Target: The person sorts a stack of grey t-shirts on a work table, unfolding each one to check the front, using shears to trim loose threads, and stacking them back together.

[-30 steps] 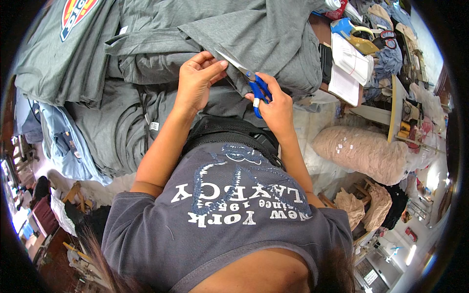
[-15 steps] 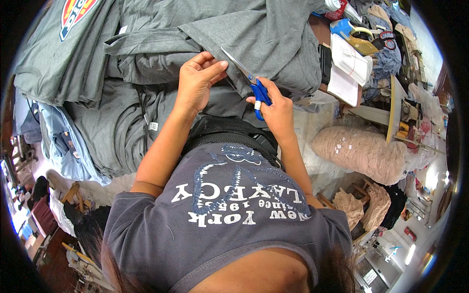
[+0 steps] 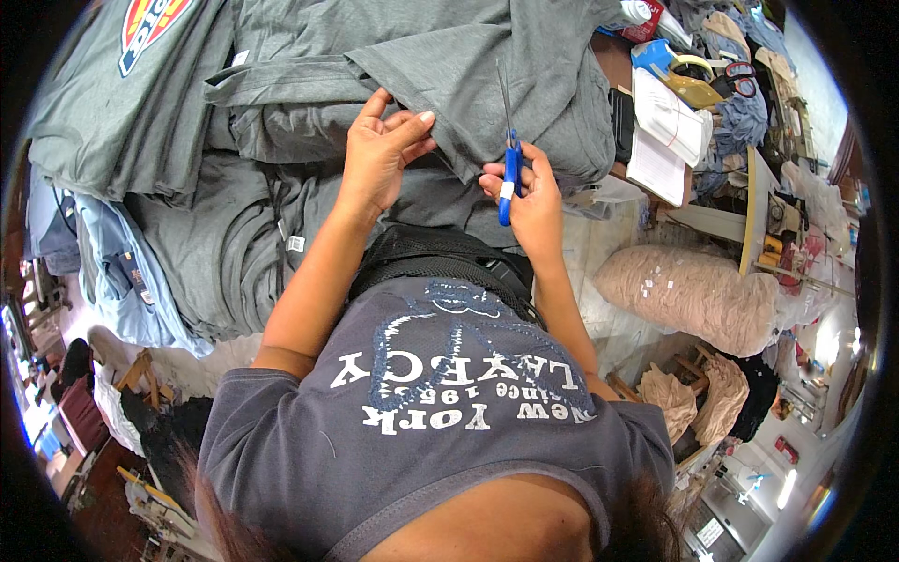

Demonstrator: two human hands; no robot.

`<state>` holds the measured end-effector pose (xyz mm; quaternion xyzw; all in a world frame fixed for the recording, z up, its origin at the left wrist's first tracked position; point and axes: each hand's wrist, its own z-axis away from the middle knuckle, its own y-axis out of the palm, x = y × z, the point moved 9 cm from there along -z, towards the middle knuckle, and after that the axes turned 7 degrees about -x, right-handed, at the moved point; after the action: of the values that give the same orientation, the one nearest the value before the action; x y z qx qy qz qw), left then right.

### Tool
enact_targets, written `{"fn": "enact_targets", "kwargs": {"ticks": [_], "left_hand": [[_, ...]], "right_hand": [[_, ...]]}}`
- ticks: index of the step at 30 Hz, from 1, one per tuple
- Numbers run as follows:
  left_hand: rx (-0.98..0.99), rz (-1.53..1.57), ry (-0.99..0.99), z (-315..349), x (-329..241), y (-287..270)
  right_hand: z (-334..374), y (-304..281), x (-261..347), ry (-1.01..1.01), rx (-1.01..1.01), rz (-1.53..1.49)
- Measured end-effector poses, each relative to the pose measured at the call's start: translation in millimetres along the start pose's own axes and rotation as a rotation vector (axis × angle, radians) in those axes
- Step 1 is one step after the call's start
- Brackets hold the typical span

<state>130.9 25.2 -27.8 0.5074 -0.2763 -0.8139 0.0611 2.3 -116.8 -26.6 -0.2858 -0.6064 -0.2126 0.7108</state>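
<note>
A grey garment (image 3: 440,80), likely a T-shirt, lies spread over the work surface with its hem folded toward me. My left hand (image 3: 386,155) is closed in a pinch at that hem, fingertips on the fabric's edge. To its right, my right hand (image 3: 534,201) grips a pair of scissors (image 3: 510,178) with blue handles. Their narrow metal blades point away from me above the grey cloth and look nearly closed, seen edge-on. The blades are apart from my left hand.
More grey garments (image 3: 206,234) are heaped at the left, beside a light blue garment (image 3: 122,272). Papers (image 3: 660,173), a black phone-like object (image 3: 621,124) and a tape dispenser (image 3: 688,75) lie at the right. A plastic-wrapped beige bundle (image 3: 688,290) rests below them.
The scissors have turned from pointing up-left to nearly straight ahead, swinging away from my left hand. My left hand has barely moved at the hem.
</note>
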Motion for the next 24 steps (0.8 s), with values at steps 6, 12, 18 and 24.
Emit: {"fn": "enact_targets", "kwargs": {"ticks": [6, 12, 18, 24], "left_hand": [[0.050, -0.020, 0.016, 7, -3, 13], [0.106, -0.060, -0.037, 9, 2, 17], [0.086, -0.086, -0.078, 6, 16, 15], [-0.005, -0.009, 0.059, 6, -11, 10]], "right_hand": [[-4, 12, 16, -0.085, 0.011, 0.129], [-1, 21, 33, -0.188, 0.027, 0.165], [2, 27, 56, -0.367, -0.065, 0.123], [4, 25, 50, -0.353, -0.027, 0.176]]}}
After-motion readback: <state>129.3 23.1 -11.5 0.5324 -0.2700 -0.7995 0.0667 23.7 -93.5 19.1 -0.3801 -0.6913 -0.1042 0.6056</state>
